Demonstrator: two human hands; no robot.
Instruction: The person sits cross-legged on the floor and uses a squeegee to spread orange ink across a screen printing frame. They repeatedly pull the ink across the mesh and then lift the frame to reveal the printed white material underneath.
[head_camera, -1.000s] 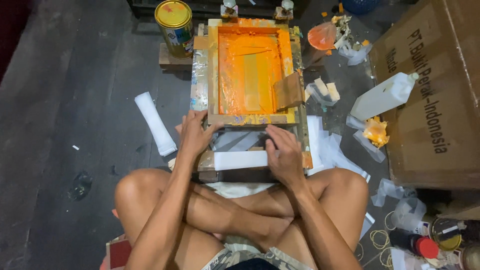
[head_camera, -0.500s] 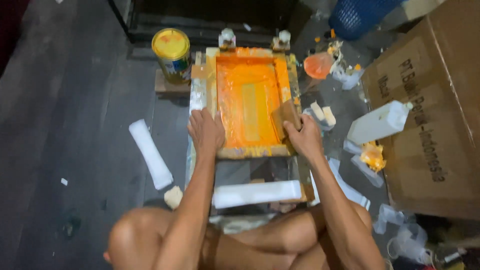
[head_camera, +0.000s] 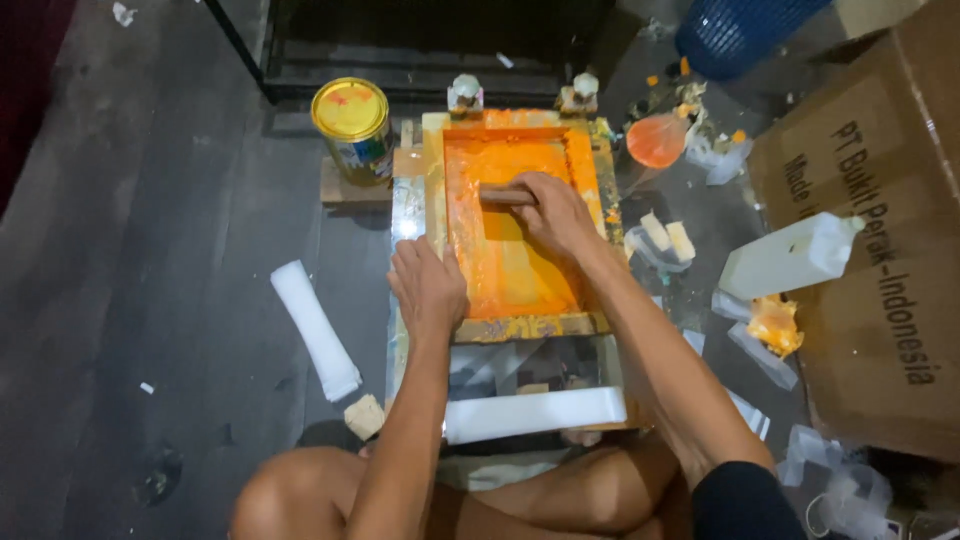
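A wooden screen-printing frame (head_camera: 520, 325) full of orange ink lies flat on a small printing table in front of my crossed legs. My right hand (head_camera: 550, 210) reaches into the frame and grips a wooden squeegee (head_camera: 497, 195) near the far end of the screen. My left hand (head_camera: 428, 288) presses down on the frame's left rail, fingers spread. A white strip (head_camera: 535, 412) lies across the near end of the table, below the frame.
A yellow-lidded tin (head_camera: 352, 125) stands at the far left of the table. A white roll (head_camera: 315, 330) and a small block (head_camera: 365, 415) lie on the floor at left. A white jug (head_camera: 790, 258), orange-stained rags, a cardboard box (head_camera: 880, 260) and a blue basket (head_camera: 740, 30) crowd the right.
Both hands left the white strip near my legs and moved up to the frame. The right hand then went into the screen and took hold of the squeegee; the left settled on the left rail.
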